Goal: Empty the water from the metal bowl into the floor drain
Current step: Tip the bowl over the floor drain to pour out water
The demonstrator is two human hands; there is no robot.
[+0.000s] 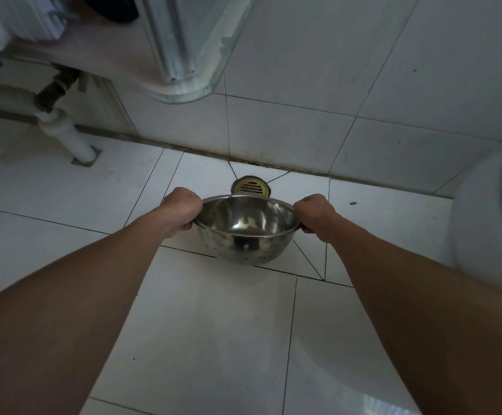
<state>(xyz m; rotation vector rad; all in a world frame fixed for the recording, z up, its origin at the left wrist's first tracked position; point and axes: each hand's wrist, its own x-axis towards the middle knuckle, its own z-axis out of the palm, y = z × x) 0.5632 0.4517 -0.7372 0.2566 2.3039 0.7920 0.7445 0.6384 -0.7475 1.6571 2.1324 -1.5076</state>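
Holding entry, item one: metal bowl (245,227), polished steel, was carried clear of the floor between two bare forearms, its rim roughly level, perhaps tipped slightly. Left hand (181,212) was closed around the rim on its own side; right hand (315,215) was closed around the opposite rim, both fists tight on the metal. Item two: floor drain (250,187), brass-coloured slotted grate, was set into the white floor tiles (202,339) close under the wall tiles (318,85), and showed just beyond the bowl's far rim. Contents: whether water was inside could not be told; the inner surface showed only reflections, and no stream was visible. Status, as judged: bowl brought to the drain, pouring either not begun or finished; tilting the far rim over the grate appeared outstanding. Adjacent fixture: white waste pipe (64,136), well apart at left.
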